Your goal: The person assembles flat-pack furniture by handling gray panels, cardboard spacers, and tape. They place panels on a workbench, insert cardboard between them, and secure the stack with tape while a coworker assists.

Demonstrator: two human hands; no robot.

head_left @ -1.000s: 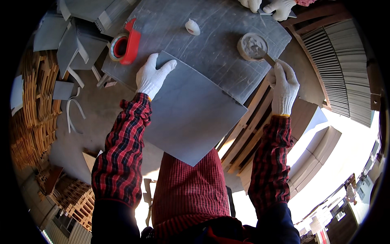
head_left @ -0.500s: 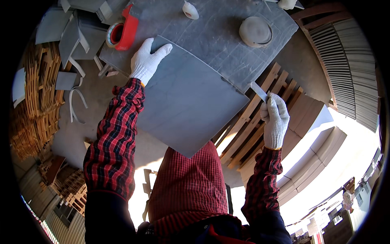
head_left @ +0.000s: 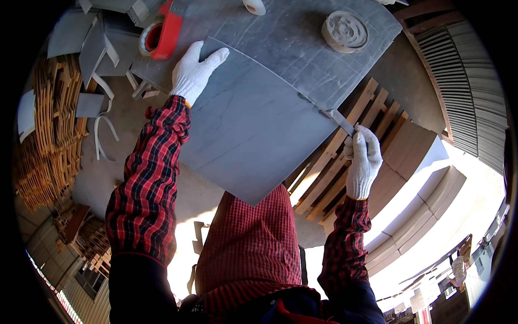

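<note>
A grey stone-look tile (head_left: pixel 256 127) lies slanted over the near edge of the dark work table (head_left: pixel 291 40), its lowest corner hanging before my apron. My left hand (head_left: pixel 195 73), in a white knitted glove, grips its upper left edge, with thumb and forefinger showing on top and the other fingers hidden. In my gloved right hand (head_left: pixel 364 159) is a putty knife (head_left: pixel 341 122), pinched between thumb and fingers. Its flat blade meets the tile's right corner. A round tub (head_left: pixel 345 32) of grey paste stands beyond, toward the table's right side.
A red tape dispenser (head_left: pixel 167 35) stands at the table's left, and a white bottle (head_left: pixel 254 6) at the far edge. Wooden pallet slats (head_left: pixel 350 146) and stacked cartons (head_left: pixel 404 156) fill the right. Piled wooden frames (head_left: pixel 54 124) and grey panels (head_left: pixel 97 48) stand left.
The putty knife's blade has come down and left onto the tile's right corner. My left hand keeps its grip. With the view shifted, the tub's paste now shows.
</note>
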